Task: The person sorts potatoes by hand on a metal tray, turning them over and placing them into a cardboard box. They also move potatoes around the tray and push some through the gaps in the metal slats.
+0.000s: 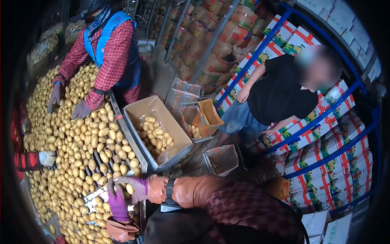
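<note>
Both my hands wear purple gloves and reach over a sorting bed heaped with potatoes (77, 173). My right hand (137, 187), coming from the upper brown sleeve, has its fingers curled around a potato (130, 189). Just below it, my left hand (118, 205) is raised with fingers stretched out and apart; I see nothing held in it. The two hands are close together at the near edge of the bed. Beneath them, part of a pale surface (94, 196) and dark rollers (101, 163) show between the potatoes.
A co-worker in a checked shirt (118, 57) handles potatoes across the bed; another person's gloved hand (47, 158) is at the left. A large carton (178, 140) holds potatoes, with smaller boxes (221, 158) beside it. A person in black (280, 89) stands near blue rails (260, 53) and stacked cartons.
</note>
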Available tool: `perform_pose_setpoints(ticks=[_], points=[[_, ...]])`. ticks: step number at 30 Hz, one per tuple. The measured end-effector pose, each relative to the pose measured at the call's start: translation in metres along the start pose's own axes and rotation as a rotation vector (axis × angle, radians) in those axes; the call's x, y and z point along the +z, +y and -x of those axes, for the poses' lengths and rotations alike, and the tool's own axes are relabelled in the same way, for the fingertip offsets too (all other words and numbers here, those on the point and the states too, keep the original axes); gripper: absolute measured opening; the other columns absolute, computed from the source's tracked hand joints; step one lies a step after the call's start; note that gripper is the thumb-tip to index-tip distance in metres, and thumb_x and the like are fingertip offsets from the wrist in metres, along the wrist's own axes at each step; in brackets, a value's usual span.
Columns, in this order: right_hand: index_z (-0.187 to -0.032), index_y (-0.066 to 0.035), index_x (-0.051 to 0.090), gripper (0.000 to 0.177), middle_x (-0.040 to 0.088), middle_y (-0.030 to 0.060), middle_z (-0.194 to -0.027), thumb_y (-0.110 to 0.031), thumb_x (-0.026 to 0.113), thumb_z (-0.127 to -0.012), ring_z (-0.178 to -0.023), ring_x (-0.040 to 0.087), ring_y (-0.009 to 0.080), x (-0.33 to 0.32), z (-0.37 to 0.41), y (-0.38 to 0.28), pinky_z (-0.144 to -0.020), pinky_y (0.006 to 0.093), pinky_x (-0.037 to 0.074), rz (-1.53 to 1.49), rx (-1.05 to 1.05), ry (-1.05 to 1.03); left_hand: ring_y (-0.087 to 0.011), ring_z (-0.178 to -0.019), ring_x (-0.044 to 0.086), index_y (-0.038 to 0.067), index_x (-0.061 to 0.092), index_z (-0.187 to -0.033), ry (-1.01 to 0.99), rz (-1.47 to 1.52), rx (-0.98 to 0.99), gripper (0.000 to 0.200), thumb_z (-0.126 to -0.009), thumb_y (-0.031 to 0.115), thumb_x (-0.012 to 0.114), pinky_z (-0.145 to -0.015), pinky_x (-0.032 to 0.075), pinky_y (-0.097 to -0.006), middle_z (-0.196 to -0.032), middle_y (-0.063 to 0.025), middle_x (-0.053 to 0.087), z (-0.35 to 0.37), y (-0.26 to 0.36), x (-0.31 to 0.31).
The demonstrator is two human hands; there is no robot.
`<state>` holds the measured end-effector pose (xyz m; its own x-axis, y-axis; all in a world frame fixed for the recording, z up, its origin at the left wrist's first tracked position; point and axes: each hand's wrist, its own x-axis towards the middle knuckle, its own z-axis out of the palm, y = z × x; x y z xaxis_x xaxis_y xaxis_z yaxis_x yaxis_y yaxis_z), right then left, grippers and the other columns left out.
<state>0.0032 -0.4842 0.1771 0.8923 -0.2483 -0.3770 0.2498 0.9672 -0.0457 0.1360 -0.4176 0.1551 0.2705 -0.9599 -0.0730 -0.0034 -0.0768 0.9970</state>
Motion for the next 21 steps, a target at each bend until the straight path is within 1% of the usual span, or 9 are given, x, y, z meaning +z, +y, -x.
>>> perform_pose_setpoints(ticks=[2,5,6,9,11,14,17,18,21], points=[[-0.108,-0.015,0.058,0.045,0.064,0.0038,-0.087,-0.054,0.065,-0.085,-0.078,0.062,0.0188,-0.018,-0.013,-0.004,-0.078,0.0408,0.051,-0.046,0.136,0.109,-0.0270,-0.132,0.042,-0.002,0.035,-0.144,0.017,-0.225,0.098,0.051,-0.100,0.021,0.048,-0.109,0.034,-0.0357,-0.145,-0.0194,0.041,0.003,0.013,0.000],[-0.090,-0.019,0.063,0.037,0.063,-0.0010,-0.076,-0.055,0.063,-0.086,-0.068,0.061,0.0156,0.022,0.004,-0.002,-0.070,0.0359,0.051,0.140,0.081,0.201,-0.0279,-0.137,0.036,-0.001,0.034,-0.145,0.039,-0.251,0.141,0.053,-0.099,0.021,0.050,-0.112,0.029,-0.0369,-0.149,-0.0198,0.036,0.003,0.006,0.000],[-0.104,-0.015,0.061,0.048,0.063,0.0046,-0.087,-0.058,0.062,-0.085,-0.075,0.061,0.0192,0.018,0.004,-0.008,-0.076,0.0420,0.051,0.177,0.115,0.222,-0.0311,-0.142,0.029,0.000,0.030,-0.147,0.023,-0.276,0.111,0.058,-0.098,0.020,0.052,-0.115,0.023,-0.0393,-0.152,-0.0212,0.031,0.001,0.005,-0.001],[-0.108,-0.013,0.061,0.052,0.064,0.0061,-0.090,-0.059,0.060,-0.085,-0.076,0.061,0.0206,-0.022,-0.018,-0.010,-0.076,0.0417,0.051,0.134,0.095,0.117,-0.0361,-0.144,0.022,0.001,0.027,-0.149,-0.045,-0.351,0.193,0.063,-0.096,0.022,0.054,-0.116,0.019,-0.0423,-0.153,-0.0232,0.027,0.003,0.018,0.002],[-0.111,-0.010,0.061,0.053,0.066,0.0079,-0.093,-0.057,0.060,-0.086,-0.076,0.062,0.0214,-0.031,-0.020,-0.013,-0.075,0.0417,0.051,0.144,0.145,0.119,-0.0414,-0.144,0.019,0.002,0.025,-0.151,-0.053,-0.390,0.241,0.074,-0.090,0.027,0.058,-0.116,0.017,-0.0459,-0.153,-0.0280,0.024,0.002,0.015,0.002],[-0.109,-0.009,0.063,0.051,0.067,0.0076,-0.090,-0.055,0.061,-0.086,-0.078,0.062,0.0210,0.012,0.004,-0.006,-0.074,0.0405,0.052,0.202,0.105,0.180,-0.0460,-0.142,0.021,0.001,0.025,-0.150,-0.019,-0.563,0.330,0.080,-0.084,0.025,0.062,-0.116,0.017,-0.0475,-0.152,-0.0318,0.023,0.004,0.022,0.000],[-0.112,-0.009,0.063,0.050,0.067,0.0074,-0.093,-0.053,0.061,-0.086,-0.083,0.063,0.0219,0.007,0.004,-0.009,-0.077,0.0401,0.051,0.191,0.158,0.178,-0.0435,-0.142,0.023,0.000,0.027,-0.149,-0.022,-0.535,0.343,0.078,-0.084,0.024,0.062,-0.116,0.018,-0.0471,-0.151,-0.0292,0.026,0.008,0.034,0.000],[-0.119,-0.010,0.061,0.051,0.067,0.0080,-0.098,-0.051,0.059,-0.088,-0.087,0.063,0.0223,0.006,-0.001,-0.004,-0.080,0.0398,0.051,0.182,0.082,0.152,-0.0411,-0.143,0.023,-0.001,0.028,-0.148,-0.033,-0.479,0.330,0.076,-0.084,0.021,0.062,-0.116,0.018,-0.0458,-0.152,-0.0276,0.027,0.010,0.035,-0.001],[-0.125,-0.011,0.058,0.046,0.066,0.0088,-0.105,-0.045,0.054,-0.093,-0.091,0.064,0.0231,0.002,-0.008,-0.009,-0.083,0.0426,0.051,0.222,0.189,0.222,-0.0380,-0.142,0.027,-0.003,0.027,-0.148,-0.022,-0.162,0.230,0.074,-0.084,0.013,0.061,-0.116,0.020,-0.0440,-0.150,-0.0252,0.032,0.017,0.040,-0.007]])
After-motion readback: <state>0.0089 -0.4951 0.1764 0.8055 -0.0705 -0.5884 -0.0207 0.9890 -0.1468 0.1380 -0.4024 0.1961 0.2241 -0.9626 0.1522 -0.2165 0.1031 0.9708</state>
